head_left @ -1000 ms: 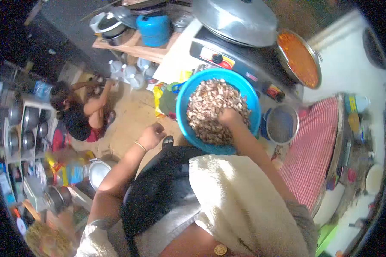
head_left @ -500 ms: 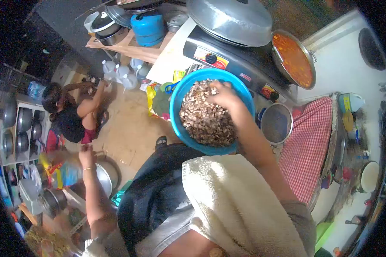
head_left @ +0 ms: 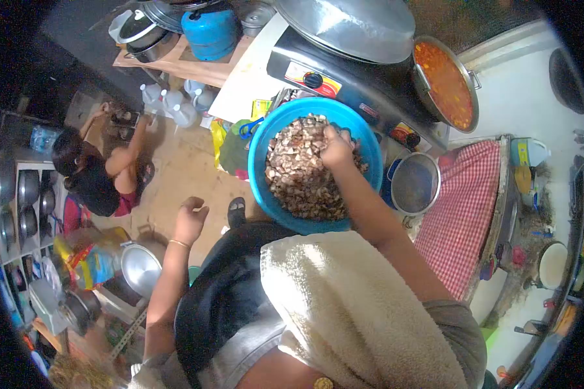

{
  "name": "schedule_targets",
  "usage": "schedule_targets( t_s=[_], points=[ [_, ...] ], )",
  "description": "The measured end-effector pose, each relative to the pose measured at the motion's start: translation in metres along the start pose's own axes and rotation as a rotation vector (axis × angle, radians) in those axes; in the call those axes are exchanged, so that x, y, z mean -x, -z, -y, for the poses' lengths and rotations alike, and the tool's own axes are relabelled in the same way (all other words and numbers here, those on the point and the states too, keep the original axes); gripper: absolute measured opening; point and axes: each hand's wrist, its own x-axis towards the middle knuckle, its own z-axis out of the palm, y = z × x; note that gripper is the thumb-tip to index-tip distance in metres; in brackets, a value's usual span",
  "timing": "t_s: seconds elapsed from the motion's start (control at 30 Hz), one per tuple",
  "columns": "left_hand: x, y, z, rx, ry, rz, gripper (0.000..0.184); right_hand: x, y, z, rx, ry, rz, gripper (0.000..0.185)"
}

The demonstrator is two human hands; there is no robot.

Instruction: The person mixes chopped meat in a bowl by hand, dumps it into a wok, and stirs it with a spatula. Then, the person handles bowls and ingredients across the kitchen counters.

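A round blue plastic basin [head_left: 258, 162] holds a heap of small chopped brown-and-white pieces [head_left: 298, 165], whose kind I cannot make out. Inside it, toward the right side, my right hand [head_left: 340, 146] is closed over some of the pieces, its fingertips partly hidden. My left hand [head_left: 190, 219] hovers over the floor to the left of the basin, fingers loosely bent and apart from the thumb, with nothing in it. A cream towel [head_left: 363, 292] lies over my front, just below the basin.
Beyond the basin stands a gas stove [head_left: 350, 91] under a large metal lid [head_left: 350, 29]. A pan of orange-red stew [head_left: 444, 84] is at the right, near a strainer [head_left: 415, 183] and checkered cloth [head_left: 464, 207]. Another person [head_left: 97, 175] crouches at the left.
My left hand has come forward and to the right, away from the yellow bag. My right hand has shifted slightly within the basin, and its fingers have drawn in.
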Motion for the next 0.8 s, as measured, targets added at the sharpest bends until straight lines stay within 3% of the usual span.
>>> schedule_targets(
  t_s=[0.07,0.17,0.2,0.3,0.47,0.5,0.53,0.63,0.67,0.77,0.8],
  points=[
    [0.001,0.001,-0.003,0.059,0.202,0.021,0.024,-0.002,-0.016,-0.014,0.015,-0.009,-0.073,0.035],
    [-0.007,-0.007,0.041,0.015,0.093,-0.014,0.024,-0.009,-0.018,-0.034,-0.116,0.072,-0.034,0.027],
    [-0.004,-0.005,0.029,-0.001,0.111,-0.009,0.024,-0.012,-0.016,-0.035,-0.077,0.025,0.078,0.047],
    [-0.003,-0.005,0.019,-0.097,0.130,0.022,0.025,-0.013,-0.006,-0.026,-0.024,-0.048,0.149,0.037],
    [-0.003,-0.008,-0.019,-0.254,-0.030,0.057,0.028,-0.035,0.003,-0.004,0.080,-0.193,0.320,0.036],
    [-0.005,-0.012,-0.018,-0.252,-0.051,0.088,0.030,-0.037,0.001,-0.005,0.095,-0.240,0.336,0.037],
    [-0.006,-0.016,-0.018,-0.210,-0.097,0.107,0.029,-0.034,-0.005,-0.008,0.152,-0.157,0.173,0.038],
    [-0.011,-0.030,-0.034,-0.033,-0.054,0.220,0.028,-0.051,0.013,-0.011,0.072,-0.189,0.451,0.039],
    [-0.011,-0.034,-0.046,-0.034,-0.021,0.263,0.030,-0.046,0.034,-0.010,-0.096,-0.248,0.564,0.048],
    [-0.026,-0.060,-0.056,0.066,-0.061,0.370,0.034,-0.029,0.044,-0.018,-0.053,-0.095,0.734,0.050],
    [-0.029,-0.067,-0.065,0.126,-0.069,0.380,0.035,-0.014,0.054,-0.006,0.119,-0.052,0.755,0.070]
  ],
)
